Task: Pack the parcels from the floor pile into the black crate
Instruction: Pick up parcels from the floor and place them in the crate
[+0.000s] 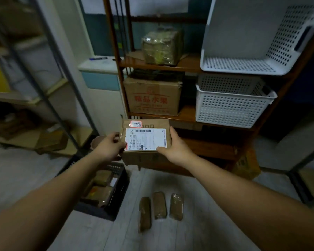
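1. The wooden shelf unit point(192, 116) is the biggest thing and fills the middle and right of the view. On its boards stand a cardboard box with red print point(152, 96), a bundle wrapped in clear film point(161, 47) and two white perforated baskets point(232, 104); the upper basket is tilted on its side.
2. The grey floor point(198, 232) lies under everything, in front of the shelf unit.
3. The black crate point(116, 201) stands on the floor at lower left, partly hidden by the left forearm. Inside it lie several brown parcels, one with a white label; how many, I cannot tell.
4. The held parcel point(146, 142) is a brown cardboard box, held in the air in front of the lowest shelf and above the floor, to the right of and higher than the crate. On its top face is a big white shipping label with barcodes, and a small red-and-white sticker near the far edge.
5. Three small floor parcels point(159, 205) lie side by side on the floor, right of the crate and well apart from it. They are long, brown and wrapped in shiny tape.
6. The left hand point(110, 146) grips the left edge of the held parcel, fingers curled and the thumb on the label corner.
7. The right hand point(176, 147) presses flat against the right side, fingers stretched along it, thumb lying on the top near the label.
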`<action>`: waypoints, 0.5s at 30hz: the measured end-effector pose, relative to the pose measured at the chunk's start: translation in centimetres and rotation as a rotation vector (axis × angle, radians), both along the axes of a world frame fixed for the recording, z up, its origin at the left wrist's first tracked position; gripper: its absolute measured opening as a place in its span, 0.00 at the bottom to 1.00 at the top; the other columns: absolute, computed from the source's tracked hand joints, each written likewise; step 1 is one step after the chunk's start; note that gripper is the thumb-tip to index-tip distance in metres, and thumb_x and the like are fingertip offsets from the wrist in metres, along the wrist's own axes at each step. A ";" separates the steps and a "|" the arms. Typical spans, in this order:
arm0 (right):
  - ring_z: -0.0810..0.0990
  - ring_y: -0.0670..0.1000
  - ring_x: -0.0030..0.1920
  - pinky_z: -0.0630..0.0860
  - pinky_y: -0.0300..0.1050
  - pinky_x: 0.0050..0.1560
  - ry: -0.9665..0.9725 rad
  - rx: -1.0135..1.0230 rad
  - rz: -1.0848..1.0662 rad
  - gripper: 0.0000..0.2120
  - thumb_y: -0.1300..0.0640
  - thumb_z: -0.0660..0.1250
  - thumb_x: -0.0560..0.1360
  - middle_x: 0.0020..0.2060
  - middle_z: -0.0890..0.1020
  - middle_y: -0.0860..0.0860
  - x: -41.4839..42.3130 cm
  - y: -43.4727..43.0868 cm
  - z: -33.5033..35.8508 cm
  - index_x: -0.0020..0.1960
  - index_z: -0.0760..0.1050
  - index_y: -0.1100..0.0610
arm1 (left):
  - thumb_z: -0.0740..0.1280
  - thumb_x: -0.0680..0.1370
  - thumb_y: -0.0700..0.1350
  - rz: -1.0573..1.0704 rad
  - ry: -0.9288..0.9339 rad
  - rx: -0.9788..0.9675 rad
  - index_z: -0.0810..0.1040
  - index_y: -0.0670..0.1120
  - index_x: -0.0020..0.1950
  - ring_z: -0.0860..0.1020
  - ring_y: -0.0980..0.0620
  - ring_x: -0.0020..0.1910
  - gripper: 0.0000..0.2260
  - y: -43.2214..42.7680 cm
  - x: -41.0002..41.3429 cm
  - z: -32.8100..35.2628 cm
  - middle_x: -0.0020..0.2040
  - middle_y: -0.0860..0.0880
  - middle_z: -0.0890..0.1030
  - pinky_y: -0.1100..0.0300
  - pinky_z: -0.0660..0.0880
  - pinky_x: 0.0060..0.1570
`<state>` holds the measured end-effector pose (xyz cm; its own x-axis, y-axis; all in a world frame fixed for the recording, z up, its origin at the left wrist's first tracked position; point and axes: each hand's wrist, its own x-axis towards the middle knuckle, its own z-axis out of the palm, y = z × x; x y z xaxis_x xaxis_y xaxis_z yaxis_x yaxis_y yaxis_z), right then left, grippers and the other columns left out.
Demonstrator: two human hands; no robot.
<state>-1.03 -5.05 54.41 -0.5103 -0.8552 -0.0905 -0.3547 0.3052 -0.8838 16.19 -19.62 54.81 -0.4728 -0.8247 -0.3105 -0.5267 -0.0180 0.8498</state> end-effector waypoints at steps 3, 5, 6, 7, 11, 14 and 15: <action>0.71 0.50 0.66 0.70 0.46 0.62 0.019 -0.039 0.044 0.43 0.58 0.74 0.67 0.66 0.72 0.48 3.3 -1.8 2.2 0.74 0.53 0.46 | 0.65 0.77 0.43 0.047 0.044 -0.028 0.65 0.51 0.69 0.81 0.46 0.47 0.21 -1.6 3.4 2.2 0.51 0.47 0.80 0.49 0.80 0.41; 0.70 0.51 0.66 0.69 0.47 0.65 0.053 -0.069 0.062 0.46 0.59 0.75 0.65 0.66 0.70 0.49 5.5 -3.2 3.0 0.74 0.52 0.46 | 0.64 0.77 0.41 0.081 0.079 -0.022 0.65 0.50 0.70 0.81 0.46 0.45 0.21 -2.8 5.8 3.1 0.50 0.47 0.80 0.53 0.79 0.34; 0.68 0.51 0.67 0.67 0.45 0.66 0.092 -0.079 0.072 0.48 0.59 0.76 0.65 0.68 0.68 0.50 6.7 -4.0 3.2 0.74 0.51 0.46 | 0.64 0.77 0.41 0.098 0.091 -0.021 0.65 0.50 0.69 0.82 0.47 0.43 0.21 -3.4 7.0 3.4 0.48 0.48 0.80 0.55 0.78 0.31; 0.66 0.51 0.69 0.65 0.43 0.66 0.132 -0.075 0.085 0.51 0.58 0.77 0.64 0.70 0.64 0.51 8.0 -4.8 3.3 0.76 0.48 0.47 | 0.65 0.77 0.40 0.113 0.106 -0.021 0.65 0.50 0.69 0.82 0.47 0.42 0.21 -4.0 8.3 3.6 0.47 0.48 0.81 0.57 0.79 0.30; 0.49 0.53 0.76 0.56 0.49 0.73 0.275 0.030 0.161 0.62 0.49 0.79 0.64 0.77 0.41 0.48 13.4 -9.1 2.4 0.76 0.33 0.50 | 0.66 0.76 0.43 0.118 0.116 -0.033 0.68 0.51 0.67 0.84 0.51 0.38 0.20 -7.4 14.4 3.3 0.45 0.49 0.82 0.54 0.81 0.36; 0.44 0.56 0.76 0.55 0.52 0.74 0.429 0.142 0.246 0.61 0.43 0.77 0.64 0.75 0.32 0.49 17.3 -12.5 1.3 0.75 0.31 0.49 | 0.67 0.76 0.44 0.091 0.071 -0.018 0.69 0.51 0.66 0.83 0.47 0.43 0.19 -10.2 19.1 3.1 0.50 0.47 0.82 0.47 0.82 0.43; 0.43 0.57 0.76 0.54 0.52 0.74 0.469 0.175 0.265 0.61 0.41 0.76 0.63 0.74 0.31 0.49 18.5 -13.3 0.9 0.76 0.32 0.48 | 0.67 0.76 0.43 0.081 0.058 -0.018 0.69 0.51 0.66 0.83 0.45 0.44 0.19 -11.1 20.5 3.1 0.51 0.46 0.81 0.45 0.81 0.44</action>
